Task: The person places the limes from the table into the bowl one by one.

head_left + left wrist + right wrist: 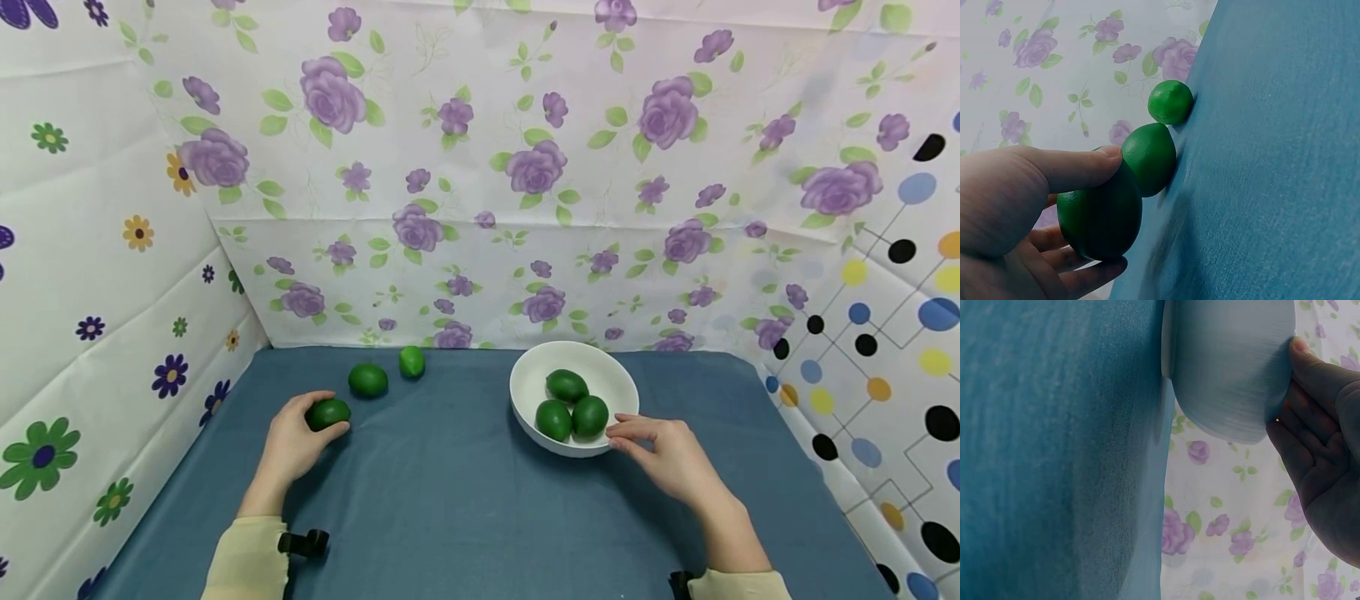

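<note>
On the left, my left hand (pixel 294 442) holds a dark green lime (pixel 330 412) between thumb and fingers; in the left wrist view this lime (pixel 1100 215) appears raised off the cloth. Just behind it lies another dark green lime (pixel 367 380), and a smaller, brighter green lime (pixel 412 362) rests farther back. My right hand (pixel 667 458) pinches the near right rim of a white bowl (pixel 528 375), thumb outside. Inside the bowl sit three dark green limes (pixel 567 385). From the right wrist, only the outer side of the bowl (pixel 1232 369) shows, hiding its contents.
A blue cloth (pixel 450 500) covers the table. Flower-patterned white sheets (pixel 480 275) rise behind and at the left, and a dotted sheet (pixel 877 392) stands at the right. A black strap (pixel 303 543) is on the left wrist.
</note>
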The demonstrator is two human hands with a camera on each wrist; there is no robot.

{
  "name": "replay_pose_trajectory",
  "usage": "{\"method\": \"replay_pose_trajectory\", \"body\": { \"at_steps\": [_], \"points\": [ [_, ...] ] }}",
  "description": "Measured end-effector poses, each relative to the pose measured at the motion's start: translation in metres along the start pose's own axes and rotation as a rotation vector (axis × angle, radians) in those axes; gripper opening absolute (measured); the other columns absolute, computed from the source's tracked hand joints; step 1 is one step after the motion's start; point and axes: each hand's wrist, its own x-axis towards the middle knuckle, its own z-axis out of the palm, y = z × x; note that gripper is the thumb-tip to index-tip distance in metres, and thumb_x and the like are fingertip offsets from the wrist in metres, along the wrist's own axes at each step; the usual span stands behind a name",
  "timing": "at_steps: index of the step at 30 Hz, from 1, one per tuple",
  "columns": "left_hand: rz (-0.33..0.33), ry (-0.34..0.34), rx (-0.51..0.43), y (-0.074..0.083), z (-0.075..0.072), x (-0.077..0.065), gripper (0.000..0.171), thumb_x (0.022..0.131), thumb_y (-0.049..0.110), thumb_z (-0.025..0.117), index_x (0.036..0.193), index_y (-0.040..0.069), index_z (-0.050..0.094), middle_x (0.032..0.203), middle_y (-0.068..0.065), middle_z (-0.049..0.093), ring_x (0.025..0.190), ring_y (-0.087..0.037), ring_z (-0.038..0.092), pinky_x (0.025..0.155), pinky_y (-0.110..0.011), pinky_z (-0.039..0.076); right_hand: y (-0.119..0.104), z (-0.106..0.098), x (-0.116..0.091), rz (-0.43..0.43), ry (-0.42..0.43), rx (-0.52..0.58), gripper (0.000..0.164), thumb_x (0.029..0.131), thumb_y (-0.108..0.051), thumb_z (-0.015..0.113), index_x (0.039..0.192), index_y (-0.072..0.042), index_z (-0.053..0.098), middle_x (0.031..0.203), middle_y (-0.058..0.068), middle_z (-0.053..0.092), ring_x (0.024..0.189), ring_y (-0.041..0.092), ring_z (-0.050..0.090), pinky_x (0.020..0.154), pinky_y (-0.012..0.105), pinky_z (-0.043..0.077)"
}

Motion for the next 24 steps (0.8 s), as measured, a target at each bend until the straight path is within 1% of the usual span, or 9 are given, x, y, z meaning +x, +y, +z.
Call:
{"method": "replay_pose_trajectory", "body": {
  "at_steps": [8,12,17,24],
  "points": [
    [0.077,-0.012,-0.02,0.006,0.002,0.001,0.061,0.096,0.024,0.085,0.148,0.003,0.061,0.148,-0.028,0.054,0.128,-0.048,0.056,0.102,-0.065,0.048,0.001,0.001,0.001,-0.008,0.014,-0.009,0.017,0.096,-0.022,0.083,0.112,-0.019,0.087,0.127,0.009,0.077,0.121,0.028,0.072,0.093,0.053,0.06],
    [0.092,-0.015,-0.024,0.007,0.005,0.001,0.062,0.095,0.023,0.086,0.148,0.004,0.062,0.147,-0.027,0.056,0.127,-0.047,0.057,0.101,-0.064,0.049,0.001,0.0,0.0,-0.004,0.004,-0.002,0.017,0.097,-0.024,0.082,0.113,-0.019,0.087,0.127,0.009,0.077,0.122,0.029,0.072,0.094,0.054,0.06],
    [0.109,-0.022,-0.033,0.008,0.007,0.0,0.063,0.095,0.023,0.086,0.15,0.005,0.061,0.15,-0.026,0.055,0.131,-0.047,0.056,0.104,-0.064,0.048,0.002,0.0,0.001,-0.007,0.004,-0.003,0.017,0.098,-0.026,0.082,0.113,-0.019,0.087,0.127,0.008,0.077,0.123,0.028,0.071,0.094,0.054,0.06],
    [0.13,-0.01,-0.043,0.015,0.009,-0.001,0.063,0.094,0.022,0.087,0.15,0.006,0.062,0.151,-0.025,0.056,0.135,-0.048,0.054,0.107,-0.065,0.047,0.001,0.0,0.001,-0.01,0.004,-0.004,0.017,0.098,-0.025,0.082,0.113,-0.019,0.086,0.126,0.007,0.077,0.123,0.028,0.071,0.094,0.054,0.06]
  ]
}}
